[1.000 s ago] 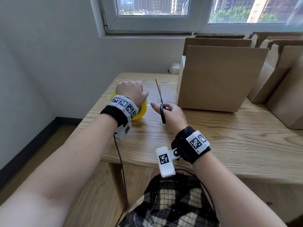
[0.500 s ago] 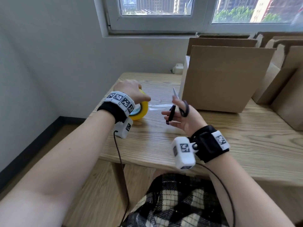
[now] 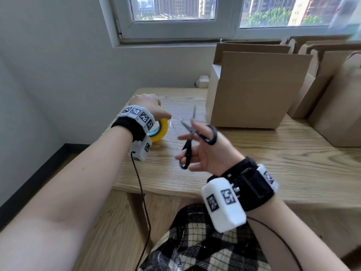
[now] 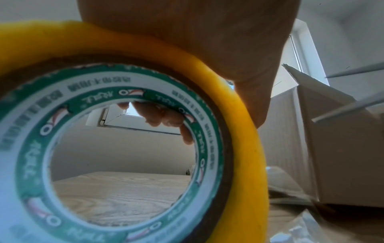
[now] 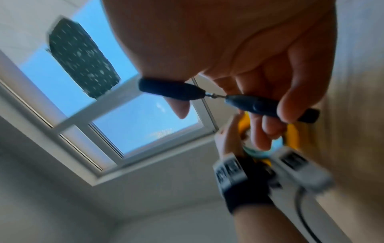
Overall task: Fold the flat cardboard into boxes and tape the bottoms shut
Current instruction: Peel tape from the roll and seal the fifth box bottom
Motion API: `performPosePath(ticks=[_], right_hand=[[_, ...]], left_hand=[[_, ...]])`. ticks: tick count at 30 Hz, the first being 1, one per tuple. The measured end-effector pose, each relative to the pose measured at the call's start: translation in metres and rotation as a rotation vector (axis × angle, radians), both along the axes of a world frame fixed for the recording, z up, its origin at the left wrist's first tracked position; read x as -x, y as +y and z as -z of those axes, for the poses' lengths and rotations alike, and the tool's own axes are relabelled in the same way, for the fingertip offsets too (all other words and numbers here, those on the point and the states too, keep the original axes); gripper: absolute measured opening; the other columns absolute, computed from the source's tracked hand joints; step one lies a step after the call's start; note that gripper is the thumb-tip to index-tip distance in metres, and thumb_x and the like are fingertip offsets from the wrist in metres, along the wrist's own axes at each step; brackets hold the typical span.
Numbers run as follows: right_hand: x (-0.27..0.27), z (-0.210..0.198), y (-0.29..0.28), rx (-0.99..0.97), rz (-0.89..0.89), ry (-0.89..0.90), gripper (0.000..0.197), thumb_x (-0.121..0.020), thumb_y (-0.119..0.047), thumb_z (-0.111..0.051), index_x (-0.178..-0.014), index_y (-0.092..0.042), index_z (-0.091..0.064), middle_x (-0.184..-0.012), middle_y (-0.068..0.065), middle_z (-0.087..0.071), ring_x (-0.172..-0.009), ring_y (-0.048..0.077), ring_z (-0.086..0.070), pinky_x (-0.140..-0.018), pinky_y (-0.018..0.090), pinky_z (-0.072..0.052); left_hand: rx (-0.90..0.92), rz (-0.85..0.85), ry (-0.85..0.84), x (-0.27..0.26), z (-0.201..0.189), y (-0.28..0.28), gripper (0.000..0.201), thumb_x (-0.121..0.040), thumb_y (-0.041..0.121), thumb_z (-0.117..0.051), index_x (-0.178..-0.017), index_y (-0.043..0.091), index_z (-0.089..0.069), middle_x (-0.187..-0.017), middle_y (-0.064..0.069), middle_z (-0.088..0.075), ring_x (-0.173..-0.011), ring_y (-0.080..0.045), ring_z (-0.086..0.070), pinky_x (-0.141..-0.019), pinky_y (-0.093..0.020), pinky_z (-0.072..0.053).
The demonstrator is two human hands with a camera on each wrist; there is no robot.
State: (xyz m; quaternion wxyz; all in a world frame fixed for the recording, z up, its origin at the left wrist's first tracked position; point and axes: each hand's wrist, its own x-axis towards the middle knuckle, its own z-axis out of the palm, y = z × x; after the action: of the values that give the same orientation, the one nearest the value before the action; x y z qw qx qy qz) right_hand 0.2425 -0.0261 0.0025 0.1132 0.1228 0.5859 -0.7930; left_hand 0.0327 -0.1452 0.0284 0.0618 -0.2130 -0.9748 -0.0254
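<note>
At table's (image 3: 293,173) left end, left hand (image 3: 148,106) curls over yellow tape roll (image 3: 162,130) standing on edge, fingertips (image 4: 158,118) hooked inside core. Right hand (image 3: 211,151) holds black-handled scissors (image 3: 190,139), blades parted, above table. Cardboard box (image 3: 254,90) stands upright just beyond; further boxes (image 3: 336,102) right.

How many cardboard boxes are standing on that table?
3 at least: one box in front of the scissors, another right of it, a third at the right edge. More cardboard behind them may be further boxes.
</note>
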Motion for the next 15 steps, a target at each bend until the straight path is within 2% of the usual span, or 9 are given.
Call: performPosePath(ticks=[2,6,12,13,15], right_hand=[[0.001,0.011,-0.02,-0.031,-0.025,-0.061,0.068,-0.088,-0.064,-0.053,-0.131,-0.012,-0.046,-0.086,0.02,-0.071,-0.066,0.022,-0.065,-0.055,0.027,-0.051],[0.018,0.023,-0.038,-0.088,0.027,-0.129,0.069,-0.088,-0.064,-0.058,-0.131,-0.011,-0.045,-0.083,0.018,-0.072,-0.066,0.02,-0.066,-0.056,0.028,-0.051],[0.049,0.026,-0.042,-0.078,0.078,-0.144,0.073,-0.085,-0.063,-0.062,-0.134,-0.012,-0.043,-0.072,0.013,-0.071,-0.056,0.016,-0.061,-0.054,0.025,-0.048],[0.053,0.028,-0.042,-0.068,0.086,-0.146,0.068,-0.085,-0.061,-0.063,-0.128,-0.012,-0.047,-0.07,0.012,-0.07,-0.055,0.016,-0.06,-0.054,0.024,-0.047],[0.059,0.031,-0.044,-0.068,0.126,-0.14,0.051,-0.087,-0.058,-0.064,-0.106,-0.013,-0.052,-0.063,0.009,-0.068,-0.053,0.015,-0.057,-0.051,0.023,-0.043]], left_hand=[[-0.014,0.003,-0.014,-0.001,-0.002,-0.001,0.048,-0.066,0.066,-0.064,-0.092,0.026,-0.072,-0.094,0.002,-0.071,-0.083,-0.021,-0.062,-0.063,-0.025,-0.045],[-0.033,-0.003,-0.025,-0.003,-0.003,-0.004,0.052,-0.069,0.065,-0.065,-0.1,0.024,-0.072,-0.098,0.001,-0.07,-0.086,-0.02,-0.061,-0.069,-0.027,-0.051],[-0.021,-0.007,-0.001,-0.003,0.0,-0.004,0.044,-0.066,0.064,-0.062,-0.08,0.023,-0.07,-0.081,0.003,-0.068,-0.075,-0.018,-0.061,-0.056,-0.024,-0.04],[-0.02,-0.006,0.004,-0.003,0.001,-0.004,0.044,-0.066,0.064,-0.062,-0.079,0.023,-0.069,-0.08,0.002,-0.068,-0.075,-0.019,-0.061,-0.056,-0.023,-0.04],[-0.022,-0.004,0.006,-0.001,0.001,-0.005,0.044,-0.066,0.064,-0.062,-0.078,0.022,-0.069,-0.08,0.002,-0.068,-0.076,-0.02,-0.062,-0.057,-0.023,-0.042]])
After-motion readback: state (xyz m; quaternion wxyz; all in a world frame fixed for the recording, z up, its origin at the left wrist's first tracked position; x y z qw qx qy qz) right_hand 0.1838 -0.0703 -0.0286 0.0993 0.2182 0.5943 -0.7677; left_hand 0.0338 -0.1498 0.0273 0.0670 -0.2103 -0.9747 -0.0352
